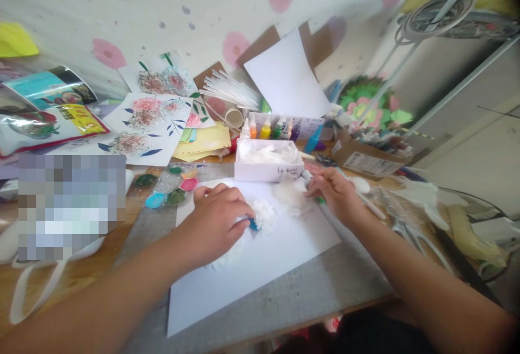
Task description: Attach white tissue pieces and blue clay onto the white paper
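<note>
My left hand (pixel 221 221) is over the white paper sheet (pixel 215 300), its thumb and fingers closed on a small blue piece (pixel 254 224). Against that blue piece sits a crumpled white fluffy tuft (pixel 265 214). More white fluff lies partly hidden under the left hand. My right hand (pixel 335 194) is closed in a pinch at the edge of a thin, wispy white piece like cotton (pixel 290 198), near the sheet's right side. Just behind both hands stands a white box (pixel 264 172) filled with similar white fluff.
Paint lids (pixel 176 197) lie left of the sheet. Paint bottles (pixel 266 129) line up behind the box. Painted flower pictures (pixel 142 121) lean at the back left. Scissors (pixel 410 229) and a cardboard box (pixel 365 156) are on the right. A blurred-out object (pixel 69 207) stands left.
</note>
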Motion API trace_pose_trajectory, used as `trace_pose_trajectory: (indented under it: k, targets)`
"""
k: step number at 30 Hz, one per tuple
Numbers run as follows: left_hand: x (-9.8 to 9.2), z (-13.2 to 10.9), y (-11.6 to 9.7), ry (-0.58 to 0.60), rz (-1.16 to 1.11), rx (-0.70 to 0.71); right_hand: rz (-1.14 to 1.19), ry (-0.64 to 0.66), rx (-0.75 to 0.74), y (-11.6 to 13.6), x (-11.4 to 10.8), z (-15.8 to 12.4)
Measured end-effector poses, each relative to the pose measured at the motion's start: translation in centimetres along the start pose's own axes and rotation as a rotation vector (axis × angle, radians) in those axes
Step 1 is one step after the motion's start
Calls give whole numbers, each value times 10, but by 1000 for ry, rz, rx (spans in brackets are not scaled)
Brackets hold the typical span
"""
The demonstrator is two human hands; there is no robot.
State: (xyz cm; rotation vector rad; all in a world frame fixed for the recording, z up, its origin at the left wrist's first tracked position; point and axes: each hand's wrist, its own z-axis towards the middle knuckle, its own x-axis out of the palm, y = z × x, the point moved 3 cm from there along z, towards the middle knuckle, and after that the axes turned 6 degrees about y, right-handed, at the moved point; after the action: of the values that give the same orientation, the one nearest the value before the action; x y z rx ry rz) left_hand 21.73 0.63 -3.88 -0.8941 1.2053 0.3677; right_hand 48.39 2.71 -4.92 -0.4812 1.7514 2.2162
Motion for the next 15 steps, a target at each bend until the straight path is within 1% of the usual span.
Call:
trace_pose_trajectory:
  k: [2, 5, 7, 9, 11, 13, 15]
  targets:
    - [0, 0, 0, -7, -6, 3, 70, -33, -14, 5, -2, -1]
    - [-1, 0, -1, -45, -31, -13, 200, -91, -19, 21, -2, -7]
    - [-5, 0, -2, -101, -88, -41, 297, -74, -27, 35, 3, -13]
    - [-8, -2, -5, -129, -198, -55, 397, -5, -44, 50, 14, -21]
    - [-11, -3, -7, -96, -349, -36, 449, 66, -59, 62, 25, -28]
    - [-12, -3, -10, -14, -499, 1, 467, 134, -62, 69, 36, -34]
    - [-11, -3, -10, 62, -598, 23, 475, 183, -49, 71, 45, -36]
